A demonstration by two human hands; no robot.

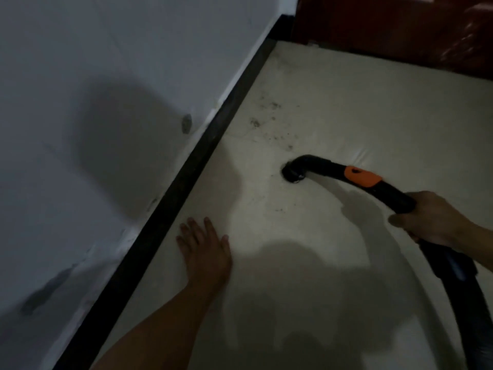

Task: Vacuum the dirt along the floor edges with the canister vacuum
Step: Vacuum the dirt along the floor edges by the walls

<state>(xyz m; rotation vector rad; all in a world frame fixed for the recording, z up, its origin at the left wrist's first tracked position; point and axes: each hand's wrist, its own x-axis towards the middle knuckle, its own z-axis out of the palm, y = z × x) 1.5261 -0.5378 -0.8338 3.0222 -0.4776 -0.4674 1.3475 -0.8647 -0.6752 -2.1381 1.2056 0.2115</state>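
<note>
A smooth, white-painted wall [93, 102] with grey scuffs fills the nine o'clock side. It is edged by a straight, matte black baseboard [186, 166] that runs diagonally. Just at three o'clock of the baseboard, the left hand [205, 252] lies flat on the pale, smooth floor [346, 108], fingers straight and slightly spread, holding nothing. Fine dark dirt [269, 121] is scattered in specks at eleven o'clock of the vacuum nozzle [293, 174]. The nozzle's round black mouth sits on the floor, apart from the baseboard. From it a curved black plastic wand [328, 169] with an orange slider [362, 177] arcs toward four o'clock, where the right hand [429, 220] wraps its fingers round it. A dark hose [474, 329] drops toward five o'clock. A glossy red-brown wooden door [400, 28] stands at one o'clock.
</note>
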